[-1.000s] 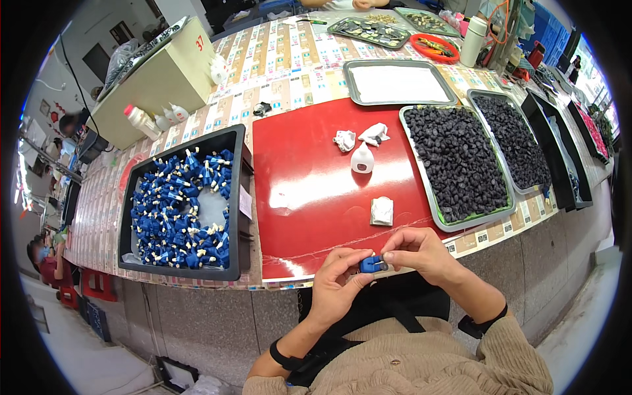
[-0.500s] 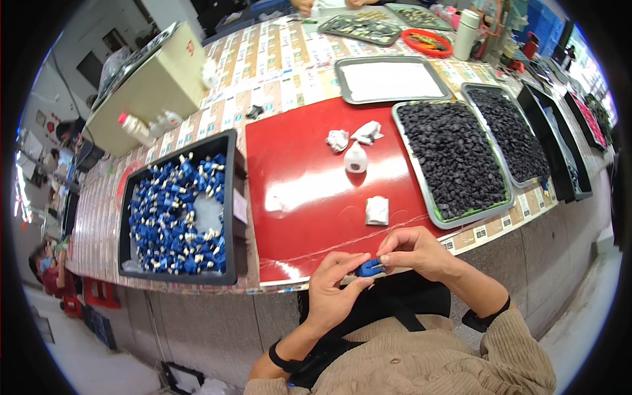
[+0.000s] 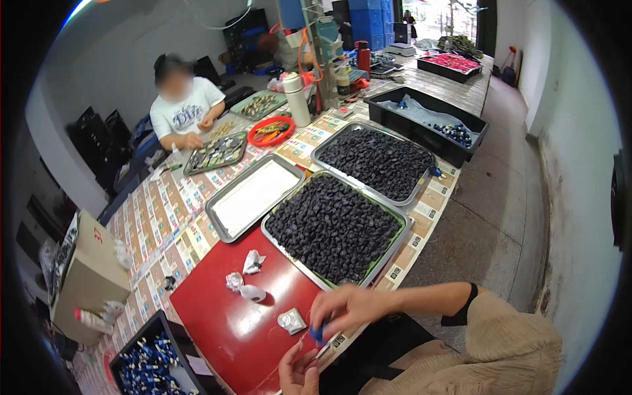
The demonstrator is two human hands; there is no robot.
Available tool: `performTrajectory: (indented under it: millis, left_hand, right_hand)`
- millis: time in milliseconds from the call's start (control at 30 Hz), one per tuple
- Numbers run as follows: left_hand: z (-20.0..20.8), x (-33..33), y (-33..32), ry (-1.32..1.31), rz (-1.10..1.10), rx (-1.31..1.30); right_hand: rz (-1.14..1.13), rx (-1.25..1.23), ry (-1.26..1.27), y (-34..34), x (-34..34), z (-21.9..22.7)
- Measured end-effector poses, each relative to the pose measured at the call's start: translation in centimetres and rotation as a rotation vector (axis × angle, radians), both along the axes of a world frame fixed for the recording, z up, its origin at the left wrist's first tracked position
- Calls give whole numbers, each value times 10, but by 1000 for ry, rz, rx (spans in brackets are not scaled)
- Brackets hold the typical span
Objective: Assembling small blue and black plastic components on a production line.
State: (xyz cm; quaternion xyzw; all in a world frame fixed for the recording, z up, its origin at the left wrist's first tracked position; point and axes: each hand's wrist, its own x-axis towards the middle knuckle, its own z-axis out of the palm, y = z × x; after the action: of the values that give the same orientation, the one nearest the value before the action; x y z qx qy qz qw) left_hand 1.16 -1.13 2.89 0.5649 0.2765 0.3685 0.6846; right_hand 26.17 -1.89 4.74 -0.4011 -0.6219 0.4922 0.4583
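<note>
A tan cardboard box (image 3: 89, 273) stands at the desk's left edge. Rows of small rectangular printed labels (image 3: 168, 210) in white, orange and blue cover the desk top. Blue crates (image 3: 372, 23) are stacked far behind.

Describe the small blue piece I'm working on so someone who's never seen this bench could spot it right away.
Start at the glossy red mat at the near end of the long table. At its near edge the right hand and left hand meet, and the small blue piece sits pinched under the right fingertips. It is the only blue thing there; the nearby crumpled wrappers are pale, and the tray beside holds black pieces.
</note>
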Motion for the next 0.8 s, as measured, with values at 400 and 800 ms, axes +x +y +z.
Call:
performTrajectory:
  millis: [400, 800]
  left_hand:
    - [43, -111, 24, 362, 595, 167]
    - [62, -184, 80, 775, 751, 579]
  right_hand:
    - [-1979, 404, -875, -107, 425, -8]
    - [-1553, 118, -1355, -138, 515, -48]
